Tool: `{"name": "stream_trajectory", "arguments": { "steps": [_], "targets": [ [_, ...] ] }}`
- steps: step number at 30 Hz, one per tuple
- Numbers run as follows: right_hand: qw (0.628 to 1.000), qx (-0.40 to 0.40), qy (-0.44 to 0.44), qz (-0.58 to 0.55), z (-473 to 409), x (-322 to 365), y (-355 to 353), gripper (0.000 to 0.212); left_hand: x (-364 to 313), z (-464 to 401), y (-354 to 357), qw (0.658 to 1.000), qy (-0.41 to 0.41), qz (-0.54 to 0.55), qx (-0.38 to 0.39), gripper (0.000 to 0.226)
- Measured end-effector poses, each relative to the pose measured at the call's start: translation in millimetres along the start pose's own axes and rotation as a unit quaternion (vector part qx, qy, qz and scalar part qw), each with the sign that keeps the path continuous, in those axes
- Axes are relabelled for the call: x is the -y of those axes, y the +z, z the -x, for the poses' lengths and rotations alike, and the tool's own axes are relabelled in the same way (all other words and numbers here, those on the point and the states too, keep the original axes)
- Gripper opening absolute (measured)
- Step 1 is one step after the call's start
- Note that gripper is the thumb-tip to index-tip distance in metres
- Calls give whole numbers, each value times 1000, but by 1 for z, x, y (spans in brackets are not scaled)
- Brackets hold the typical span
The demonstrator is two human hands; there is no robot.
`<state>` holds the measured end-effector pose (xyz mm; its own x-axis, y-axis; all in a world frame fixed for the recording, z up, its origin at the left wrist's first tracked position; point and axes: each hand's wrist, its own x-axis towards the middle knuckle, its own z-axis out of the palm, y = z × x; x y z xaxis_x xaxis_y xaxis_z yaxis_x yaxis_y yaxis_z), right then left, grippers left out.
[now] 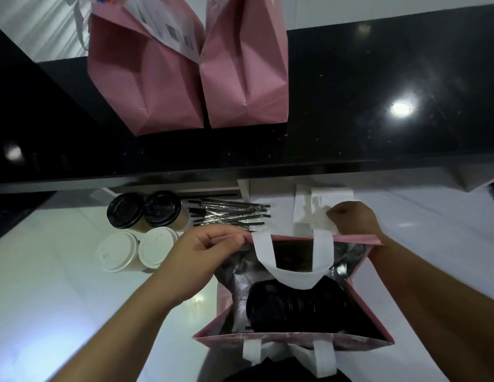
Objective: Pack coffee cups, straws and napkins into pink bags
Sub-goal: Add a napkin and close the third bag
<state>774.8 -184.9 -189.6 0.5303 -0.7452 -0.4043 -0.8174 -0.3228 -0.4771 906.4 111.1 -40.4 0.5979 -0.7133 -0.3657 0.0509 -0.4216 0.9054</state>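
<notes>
A person looks down at a white tabletop point(47, 299). An open pink bag point(295, 339) stands at its near edge, foil-lined, with black-lidded cups point(295, 304) inside. The left hand point(210, 252) pinches the far left corner of the bag's rim. The right hand point(353, 217), clenched, reaches past the far right corner onto white napkins point(323, 199); whether it grips one cannot be told. Left of the bag stand four more cups point(142, 230), two with black lids, two with white. Wrapped straws point(232, 215) lie between these cups and the napkins. Beyond, a raised black counter point(378, 92) carries two closed pink bags point(185, 78). Bare tabletop lies to the left and right.
</notes>
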Motion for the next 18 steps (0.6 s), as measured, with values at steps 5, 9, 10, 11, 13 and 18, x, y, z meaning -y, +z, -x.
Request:
{"name": "stream_trajectory", "arguments": {
  "steps": [5, 9, 10, 11, 13, 18],
  "targets": [
    [982, -37, 49, -180, 14, -5, -13, 26, -1, 1, 0, 1000, 10, 4, -6, 29],
    [964, -69, 51, -252, 32, -16, -31, 18, 0, 2, -1, 1000, 2, -5, -2, 32],
    [964, -78, 45, -248, 38, -18, -38, 19, 0, 1, -1, 1000, 0, -8, -2, 31],
    [967, -89, 36, -237, 45, -19, -46, 18, 0, 1, -1, 1000, 0, -10, -4, 29],
    [973, -112, 13, -201, 65, -22, -62, 17, -2, 2, 0, 1000, 7, -13, -6, 28],
    [977, -171, -75, -98, 131, -9, -104, 22, 0, 1, 2, 999, 16, -24, -19, 24]
  ]
}}
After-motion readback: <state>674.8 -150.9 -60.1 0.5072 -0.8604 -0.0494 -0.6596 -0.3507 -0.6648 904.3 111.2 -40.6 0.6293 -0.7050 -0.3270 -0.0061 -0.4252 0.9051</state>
